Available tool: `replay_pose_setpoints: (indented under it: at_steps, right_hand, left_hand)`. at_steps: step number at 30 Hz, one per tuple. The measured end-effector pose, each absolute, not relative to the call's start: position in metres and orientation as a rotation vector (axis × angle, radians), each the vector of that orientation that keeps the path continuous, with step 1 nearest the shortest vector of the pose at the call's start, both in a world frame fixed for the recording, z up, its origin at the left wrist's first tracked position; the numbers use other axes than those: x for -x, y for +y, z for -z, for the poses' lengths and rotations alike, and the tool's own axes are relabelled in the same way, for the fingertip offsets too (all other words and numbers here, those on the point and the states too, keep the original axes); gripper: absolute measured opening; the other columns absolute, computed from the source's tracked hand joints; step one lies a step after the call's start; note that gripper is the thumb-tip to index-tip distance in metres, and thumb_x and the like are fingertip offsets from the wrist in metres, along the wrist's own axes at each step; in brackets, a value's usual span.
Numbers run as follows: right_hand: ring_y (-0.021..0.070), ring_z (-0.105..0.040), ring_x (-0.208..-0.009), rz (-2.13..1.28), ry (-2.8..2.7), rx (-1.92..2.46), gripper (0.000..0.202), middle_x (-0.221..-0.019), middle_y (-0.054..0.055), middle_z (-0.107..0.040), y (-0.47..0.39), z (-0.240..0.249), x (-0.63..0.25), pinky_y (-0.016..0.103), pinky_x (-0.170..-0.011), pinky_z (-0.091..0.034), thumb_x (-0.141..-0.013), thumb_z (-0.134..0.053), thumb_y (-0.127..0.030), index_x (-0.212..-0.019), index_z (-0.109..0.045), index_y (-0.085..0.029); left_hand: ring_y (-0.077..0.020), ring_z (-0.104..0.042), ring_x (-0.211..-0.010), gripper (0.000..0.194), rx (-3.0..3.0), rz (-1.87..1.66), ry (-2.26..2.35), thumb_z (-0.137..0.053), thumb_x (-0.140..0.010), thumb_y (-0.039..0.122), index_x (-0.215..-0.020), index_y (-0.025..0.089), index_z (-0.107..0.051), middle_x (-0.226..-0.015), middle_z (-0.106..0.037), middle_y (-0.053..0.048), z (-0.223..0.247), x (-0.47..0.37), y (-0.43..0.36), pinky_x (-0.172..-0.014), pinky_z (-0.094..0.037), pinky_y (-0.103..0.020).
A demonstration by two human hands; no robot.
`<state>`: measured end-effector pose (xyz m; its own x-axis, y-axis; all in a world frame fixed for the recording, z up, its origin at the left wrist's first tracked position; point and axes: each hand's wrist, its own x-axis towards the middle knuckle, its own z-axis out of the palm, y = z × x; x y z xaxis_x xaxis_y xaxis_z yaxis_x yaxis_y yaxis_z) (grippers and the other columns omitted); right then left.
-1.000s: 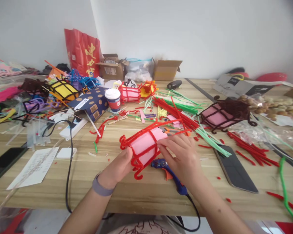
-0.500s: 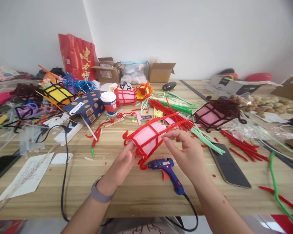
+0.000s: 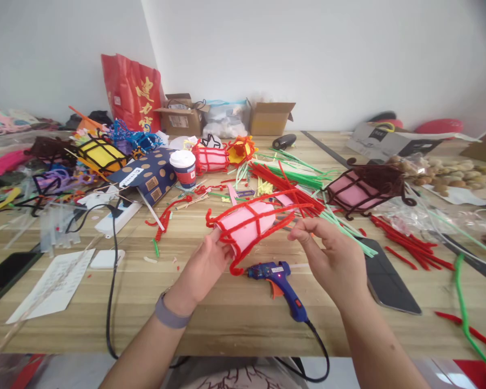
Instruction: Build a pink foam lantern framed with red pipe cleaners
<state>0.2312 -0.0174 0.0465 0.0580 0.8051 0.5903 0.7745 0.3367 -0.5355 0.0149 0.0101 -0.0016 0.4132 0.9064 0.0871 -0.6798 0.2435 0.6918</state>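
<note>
A pink lantern with a red pipe-cleaner frame (image 3: pixel 247 224) lies tilted in my left hand (image 3: pixel 204 267), whose fingers wrap its lower left end, partly hidden behind it. Curled red tips stick out at that end, and loose red strips extend at the other. My right hand (image 3: pixel 328 254) is just right of those strips, thumb and forefinger pinched together; what they hold, if anything, is too small to name. Below the lantern a blue glue gun (image 3: pixel 281 281) with an orange trigger rests on the wooden table (image 3: pixel 235 324).
Behind lie red pipe cleaners (image 3: pixel 287 189), a lidded paper cup (image 3: pixel 183 170) and a dark blue dotted box (image 3: pixel 154 175). A brown-framed lantern (image 3: pixel 360 189) and a phone (image 3: pixel 392 278) are at right. A black cable (image 3: pixel 113 281) runs down the left.
My right hand has moved right, away from the lantern's panel, and its fingers have closed into a pinch. The lantern stays in my left hand, turned slightly. The view has shifted a little.
</note>
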Motion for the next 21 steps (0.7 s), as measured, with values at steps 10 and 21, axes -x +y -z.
replay_pose_setpoints:
  at_steps: [10,21]
  right_hand:
    - [0.019,-0.062,-0.062,-0.134,-1.792,1.441,0.022,-0.069,0.002,-0.068,-0.014,-0.028,-0.239,0.028,-0.058,-0.043,-0.089,-0.051,-0.032,-0.072,-0.062,-0.023]
    - [0.0186,-0.052,-0.055,0.095,-1.675,1.549,0.048,-0.051,0.001,-0.053,0.006,-0.018,-0.249,0.032,-0.06,-0.035,-0.098,-0.036,-0.036,-0.053,-0.044,-0.024]
  left_hand:
    - [-0.0202,-0.067,-0.087,0.036,-0.43,-1.123,0.358,-0.061,-0.087,0.05,-0.099,0.017,-0.069,-0.089,-0.073,-0.006,0.0,-0.006,0.017,-0.084,-0.049,-0.033]
    - [-0.0208,-0.067,-0.088,0.03,-0.455,-1.092,0.327,-0.064,-0.085,0.044,-0.098,0.017,-0.068,-0.093,-0.074,-0.007,-0.001,-0.004,0.016,-0.088,-0.05,-0.036]
